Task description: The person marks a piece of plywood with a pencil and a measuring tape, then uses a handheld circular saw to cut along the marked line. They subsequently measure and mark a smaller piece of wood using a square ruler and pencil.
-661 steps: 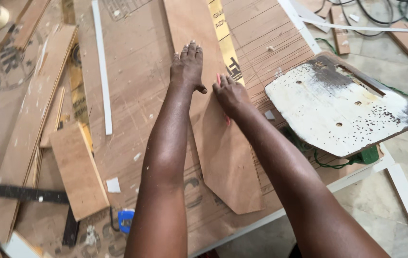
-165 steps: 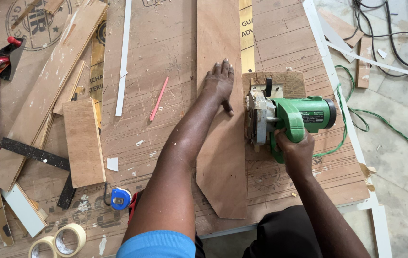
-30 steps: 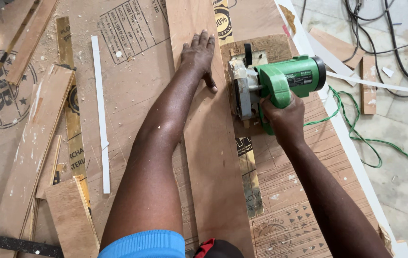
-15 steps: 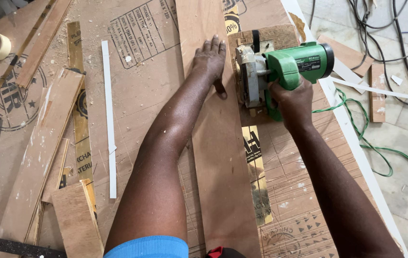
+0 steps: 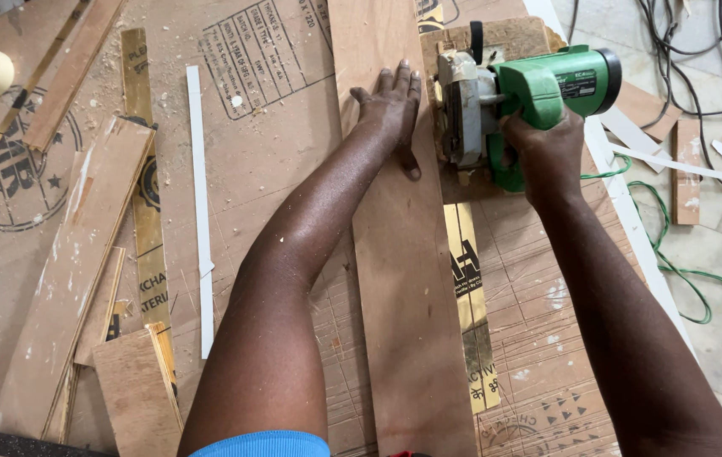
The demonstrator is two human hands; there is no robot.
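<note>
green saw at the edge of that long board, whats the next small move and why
Probably a short, steady push of the green circular saw further away from the body, along the right edge of the long plywood board. The right hand grips its handle, the saw sits against that edge, and the left hand lies flat on the board just beside it, pinning it. The fingers look close, so keeping them clear matters.

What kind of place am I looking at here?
Most likely a carpentry or woodworking shop. The right hand grips a green power saw beside a long plywood strip that the left hand presses flat. Wood offcuts and sawdust litter the plywood worktop.
</note>
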